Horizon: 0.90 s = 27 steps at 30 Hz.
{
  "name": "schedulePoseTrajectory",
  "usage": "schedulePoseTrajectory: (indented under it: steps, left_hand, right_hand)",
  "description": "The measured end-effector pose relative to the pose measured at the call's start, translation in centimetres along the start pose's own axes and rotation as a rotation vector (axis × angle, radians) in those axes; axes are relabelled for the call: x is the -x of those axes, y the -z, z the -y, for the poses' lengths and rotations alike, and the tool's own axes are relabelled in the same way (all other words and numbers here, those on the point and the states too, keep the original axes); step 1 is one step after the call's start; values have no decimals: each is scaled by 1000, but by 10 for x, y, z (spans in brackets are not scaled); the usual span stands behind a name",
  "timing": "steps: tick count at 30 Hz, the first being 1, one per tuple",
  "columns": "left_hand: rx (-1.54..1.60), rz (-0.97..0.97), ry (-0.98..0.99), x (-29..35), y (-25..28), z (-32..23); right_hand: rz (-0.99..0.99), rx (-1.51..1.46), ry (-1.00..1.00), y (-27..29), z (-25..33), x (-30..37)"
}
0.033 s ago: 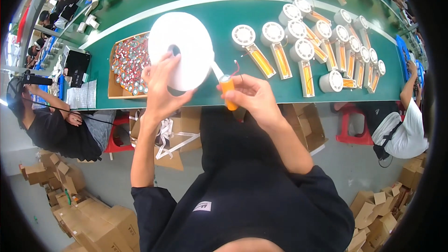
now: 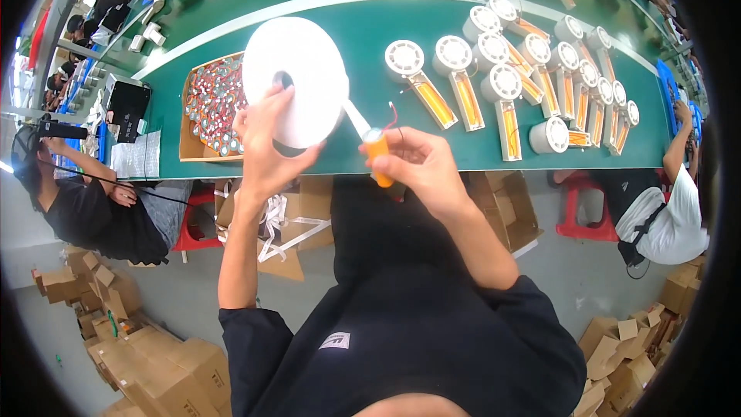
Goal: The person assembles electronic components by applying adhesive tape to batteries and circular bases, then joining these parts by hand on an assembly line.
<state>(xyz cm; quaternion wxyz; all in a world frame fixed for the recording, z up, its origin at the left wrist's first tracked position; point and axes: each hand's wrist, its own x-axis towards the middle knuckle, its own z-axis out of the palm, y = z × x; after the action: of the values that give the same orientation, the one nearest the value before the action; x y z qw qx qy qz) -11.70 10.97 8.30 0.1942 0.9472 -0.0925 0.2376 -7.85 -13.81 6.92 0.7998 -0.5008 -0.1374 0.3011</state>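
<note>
My left hand (image 2: pixel 267 156) grips a large white roll of tape (image 2: pixel 312 58), with fingers at its centre hole and the thumb by its lower edge. A short white strip (image 2: pixel 356 118) runs from the roll's right side to an orange cylindrical battery (image 2: pixel 379 161). The battery is pinched between the thumb and fingers of my right hand (image 2: pixel 429 170), tilted, its pale end toward the strip. A thin red wire (image 2: pixel 394 114) rises beside it. Both hands are over the front edge of the green table (image 2: pixel 355 38).
A cardboard tray (image 2: pixel 185 141) of small round wired parts lies left of the roll. Several white fan-like units (image 2: pixel 502 83) with orange batteries in their handles stand at right. Open cartons (image 2: pixel 505 208) sit under the table edge. People (image 2: pixel 100 208) sit on both sides.
The roll and my left hand have shifted slightly left and up. The battery has moved slightly down, and the strip between them looks a little longer.
</note>
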Motion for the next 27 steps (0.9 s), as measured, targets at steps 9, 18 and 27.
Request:
schedulePoseTrajectory:
  steps: [9, 18, 27]
  left_hand:
    - [234, -372, 202, 7, -33, -5]
    - [82, -271, 32, 35, -37, -36]
    - [70, -186, -29, 44, -43, -64]
  right_hand:
    - [0, 265, 131, -8, -36, 54]
    - [-264, 203, 250, 12, 19, 40]
    - [-328, 437, 416, 11, 22, 26]
